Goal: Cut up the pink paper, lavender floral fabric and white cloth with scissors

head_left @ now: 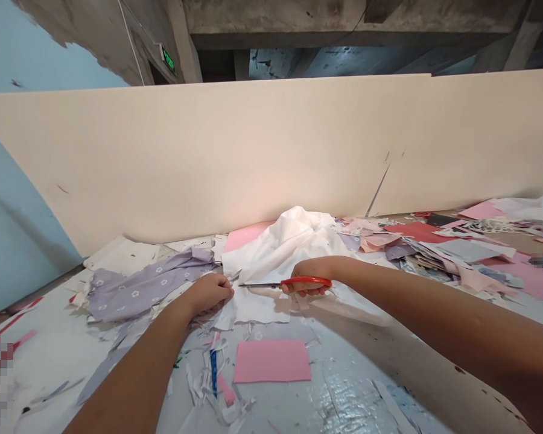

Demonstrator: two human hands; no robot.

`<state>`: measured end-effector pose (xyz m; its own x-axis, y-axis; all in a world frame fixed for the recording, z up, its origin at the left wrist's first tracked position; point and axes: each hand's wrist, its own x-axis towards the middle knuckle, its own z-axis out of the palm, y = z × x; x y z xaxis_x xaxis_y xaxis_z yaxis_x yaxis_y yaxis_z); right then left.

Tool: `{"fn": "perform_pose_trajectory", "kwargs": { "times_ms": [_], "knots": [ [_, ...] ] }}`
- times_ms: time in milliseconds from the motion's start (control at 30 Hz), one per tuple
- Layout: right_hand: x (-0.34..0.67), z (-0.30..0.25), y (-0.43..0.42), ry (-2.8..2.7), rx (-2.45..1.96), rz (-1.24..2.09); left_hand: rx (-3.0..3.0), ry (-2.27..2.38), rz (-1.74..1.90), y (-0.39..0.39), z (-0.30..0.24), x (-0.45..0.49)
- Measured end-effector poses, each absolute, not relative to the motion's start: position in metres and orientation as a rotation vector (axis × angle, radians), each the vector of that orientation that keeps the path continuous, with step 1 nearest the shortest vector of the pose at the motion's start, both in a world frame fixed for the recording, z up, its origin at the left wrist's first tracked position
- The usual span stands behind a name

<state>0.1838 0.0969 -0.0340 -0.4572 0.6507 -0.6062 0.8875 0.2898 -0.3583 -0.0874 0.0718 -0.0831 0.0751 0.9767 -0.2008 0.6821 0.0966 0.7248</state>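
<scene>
My right hand [308, 278] is closed round the red handles of a pair of scissors [306, 281]. The blades point left and lie against a crumpled white cloth [294, 241]. At the left edge of that cloth, my left hand [213, 292] pinches it close to the blade tips. Left of this hand spreads a lavender cloth [140, 286] with white flower outlines. A pink rectangular card [272, 361] lies flat on the table in front of the white cloth.
Thin white scraps and a blue strip [214, 372] lie left of the card. A heap of fabric pieces [434, 259] covers the table's right side. A tall cream panel [253, 157] stands along the back.
</scene>
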Motion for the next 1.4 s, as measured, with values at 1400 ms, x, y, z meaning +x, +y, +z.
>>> {"fn": "perform_pose_trajectory", "kwargs": {
  "times_ms": [1400],
  "knots": [
    [0.184,-0.02,0.083,2.293,1.108,-1.324,1.202,1.345,0.639,0.061,-0.068,-0.086]
  ]
}}
